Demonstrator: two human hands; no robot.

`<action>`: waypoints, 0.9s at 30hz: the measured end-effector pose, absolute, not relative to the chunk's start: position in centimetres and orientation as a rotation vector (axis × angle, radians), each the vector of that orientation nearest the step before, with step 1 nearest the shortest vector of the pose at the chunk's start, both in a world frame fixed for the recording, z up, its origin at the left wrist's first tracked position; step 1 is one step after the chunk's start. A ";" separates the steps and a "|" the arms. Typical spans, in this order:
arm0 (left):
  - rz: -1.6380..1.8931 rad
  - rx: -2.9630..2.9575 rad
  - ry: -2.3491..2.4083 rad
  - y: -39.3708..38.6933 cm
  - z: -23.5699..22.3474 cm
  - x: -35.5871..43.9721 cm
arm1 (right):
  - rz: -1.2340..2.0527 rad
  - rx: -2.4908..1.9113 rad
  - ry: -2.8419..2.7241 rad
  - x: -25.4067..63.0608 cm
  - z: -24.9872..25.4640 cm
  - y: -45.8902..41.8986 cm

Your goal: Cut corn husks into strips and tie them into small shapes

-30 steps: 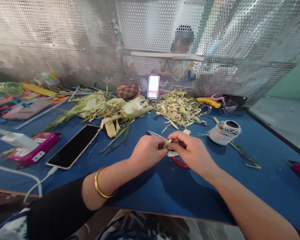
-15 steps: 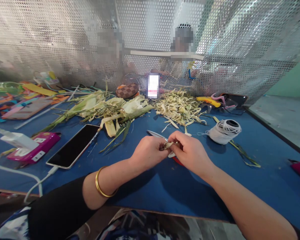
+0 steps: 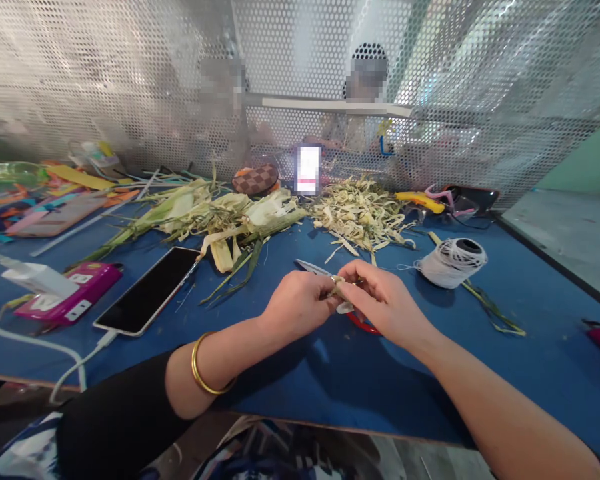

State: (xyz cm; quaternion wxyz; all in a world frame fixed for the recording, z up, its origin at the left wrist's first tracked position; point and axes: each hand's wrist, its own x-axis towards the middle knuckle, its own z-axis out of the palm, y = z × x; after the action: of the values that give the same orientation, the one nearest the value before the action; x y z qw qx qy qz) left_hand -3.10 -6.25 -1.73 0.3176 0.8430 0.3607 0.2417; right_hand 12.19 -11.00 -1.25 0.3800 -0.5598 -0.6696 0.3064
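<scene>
Near the middle of the blue table, my left hand (image 3: pixel 297 303) and my right hand (image 3: pixel 385 300) meet, both closed in a pinch. Between their fingertips is a small pale piece of corn husk (image 3: pixel 338 288), mostly covered by the fingers. Below the hands lie scissors (image 3: pixel 313 267); their blades point away to the left, and a red handle shows under my right hand. Beyond sits a heap of shredded husk strips (image 3: pixel 357 217). Whole corn husks (image 3: pixel 225 220) lie to its left. A spool of white thread (image 3: pixel 453 263) stands to the right, its loose end trailing toward my right hand.
On the left lie a black-screened phone (image 3: pixel 147 291) on a charging cable and a magenta power strip (image 3: pixel 70 293) with a white plug. A checkered pouch (image 3: pixel 255 179) and a lit phone (image 3: pixel 309 170) stand by the perforated metal screen (image 3: pixel 290 53). People are behind it.
My fingers shift slightly around the husk piece, and my right thumb now stretches further over it. Both hands stay in about the same place; the table's things have not moved.
</scene>
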 end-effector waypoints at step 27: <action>0.122 1.680 0.648 -5.5 -2.4 -3.1 | 1.039 -1.076 -1.084 12.2 -1.6 -10.2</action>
State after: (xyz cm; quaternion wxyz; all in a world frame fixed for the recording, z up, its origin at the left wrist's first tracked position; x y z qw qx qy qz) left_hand -3.07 -5.55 -2.42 0.6197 0.7305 0.2819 0.0530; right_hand 12.22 -10.16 -1.56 0.6029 -0.4646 -0.4683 0.4488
